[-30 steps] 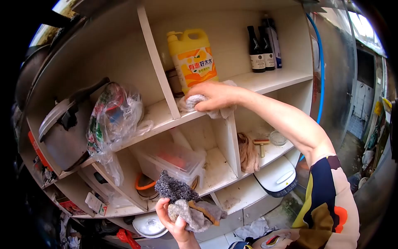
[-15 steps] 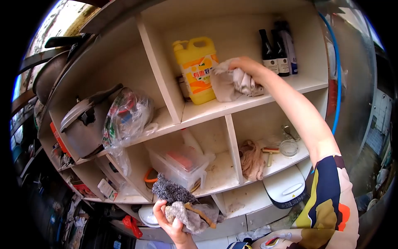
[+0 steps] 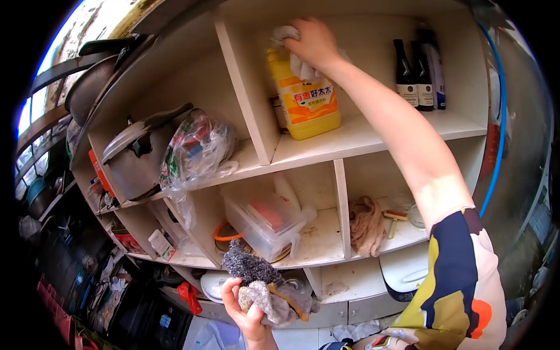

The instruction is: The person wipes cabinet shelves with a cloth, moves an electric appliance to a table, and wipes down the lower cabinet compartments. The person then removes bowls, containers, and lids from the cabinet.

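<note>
My right hand [image 3: 315, 44] is closed around a pale cloth [image 3: 305, 69] at the top of the yellow detergent jug [image 3: 309, 105]. Part of the cloth covers the jug's handle; whether my fingers also touch the jug is hidden. The jug stands upright on the upper shelf. Low in the view, my left hand [image 3: 249, 318] grips a bundle of grey cleaning rags [image 3: 269, 302]. A dark grey, curly scouring pad [image 3: 249, 263] and a yellowish-brown strip are bunched in with them.
Dark bottles [image 3: 406, 76] stand right of the jug. A lidded pot [image 3: 137, 160] and a plastic bag [image 3: 198, 146] sit on the left shelf. Below are a clear plastic box [image 3: 269, 224], a brownish cloth [image 3: 366, 227] and a white-lidded appliance [image 3: 402, 271]. A blue hose [image 3: 500, 116] hangs at right.
My right hand has moved the cloth from beside the jug's right side up to its top. My left hand keeps its bundle. The camera view has shifted slightly.
</note>
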{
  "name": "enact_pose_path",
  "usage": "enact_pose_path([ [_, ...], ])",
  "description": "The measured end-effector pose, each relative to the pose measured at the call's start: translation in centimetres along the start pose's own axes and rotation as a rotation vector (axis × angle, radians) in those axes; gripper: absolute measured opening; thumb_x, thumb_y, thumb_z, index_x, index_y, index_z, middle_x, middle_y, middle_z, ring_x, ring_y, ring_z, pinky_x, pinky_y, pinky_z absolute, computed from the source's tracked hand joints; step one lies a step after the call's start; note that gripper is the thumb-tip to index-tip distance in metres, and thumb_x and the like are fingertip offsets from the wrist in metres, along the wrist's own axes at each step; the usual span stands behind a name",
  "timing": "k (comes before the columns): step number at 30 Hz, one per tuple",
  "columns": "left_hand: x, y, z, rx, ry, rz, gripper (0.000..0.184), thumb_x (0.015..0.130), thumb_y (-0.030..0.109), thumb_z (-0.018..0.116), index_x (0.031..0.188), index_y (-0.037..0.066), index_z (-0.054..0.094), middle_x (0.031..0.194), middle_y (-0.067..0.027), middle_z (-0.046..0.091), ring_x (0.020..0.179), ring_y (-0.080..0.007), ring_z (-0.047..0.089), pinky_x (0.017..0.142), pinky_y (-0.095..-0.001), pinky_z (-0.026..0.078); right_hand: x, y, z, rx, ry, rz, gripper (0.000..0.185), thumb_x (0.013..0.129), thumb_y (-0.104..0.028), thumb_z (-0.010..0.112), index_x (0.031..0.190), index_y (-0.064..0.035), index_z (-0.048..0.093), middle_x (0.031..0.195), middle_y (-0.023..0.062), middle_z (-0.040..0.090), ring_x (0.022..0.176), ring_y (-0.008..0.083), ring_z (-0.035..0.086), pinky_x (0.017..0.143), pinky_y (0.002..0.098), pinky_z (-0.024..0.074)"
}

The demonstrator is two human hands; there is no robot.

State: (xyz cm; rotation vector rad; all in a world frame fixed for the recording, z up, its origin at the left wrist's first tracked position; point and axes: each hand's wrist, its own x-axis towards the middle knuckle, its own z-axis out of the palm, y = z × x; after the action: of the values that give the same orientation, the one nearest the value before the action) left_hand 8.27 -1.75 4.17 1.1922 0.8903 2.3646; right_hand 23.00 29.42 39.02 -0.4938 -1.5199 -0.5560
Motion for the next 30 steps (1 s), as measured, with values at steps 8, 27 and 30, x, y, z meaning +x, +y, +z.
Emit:
enact_pose_path([
  [8, 0.3, 0.3, -1.4, -0.023, 0.050, 0.028, 0.055, 0.062, 0.011, 0.057, 0.114, 0.005, 0.041, 0.102, -0.0113, 0.049, 0.087, -0.0170, 0.052, 0.079, -0.0282, 0.042, -7.2, -3.1, 1.6, -0.146, -0.234, -0.344, 0.029, 0.066, -0.017, 0.061, 0.094, -0.0122, 0.065, 0.100, 0.0085, 0.056, 0.098, 0.0280, 0.050, 0.078, 0.0414, 0.0445],
  [27, 1.6, -2.0, 1.0, -0.027, -0.123, 0.039, 0.054, 0.066, 0.015, 0.054, 0.118, 0.007, 0.040, 0.103, -0.0112, 0.051, 0.088, -0.0213, 0.055, 0.079, -0.0337, 0.048, -17.5, -8.7, -11.4, 0.744, -0.780, -0.495, 0.033, 0.063, -0.007, 0.061, 0.096, -0.0066, 0.060, 0.097, 0.0084, 0.060, 0.094, 0.0276, 0.052, 0.083, 0.0383, 0.0430],
  [30, 1.5, -2.6, 2.1, 0.023, -0.195, 0.030, 0.060, 0.065, 0.018, 0.056, 0.120, 0.006, 0.037, 0.108, -0.0123, 0.050, 0.095, -0.0231, 0.054, 0.082, -0.0352, 0.047, -19.4, -8.4, -16.8, 0.829, -0.837, -0.324, 0.036, 0.066, -0.007, 0.061, 0.101, -0.0058, 0.059, 0.097, 0.0088, 0.060, 0.095, 0.0255, 0.052, 0.082, 0.0368, 0.0446],
])
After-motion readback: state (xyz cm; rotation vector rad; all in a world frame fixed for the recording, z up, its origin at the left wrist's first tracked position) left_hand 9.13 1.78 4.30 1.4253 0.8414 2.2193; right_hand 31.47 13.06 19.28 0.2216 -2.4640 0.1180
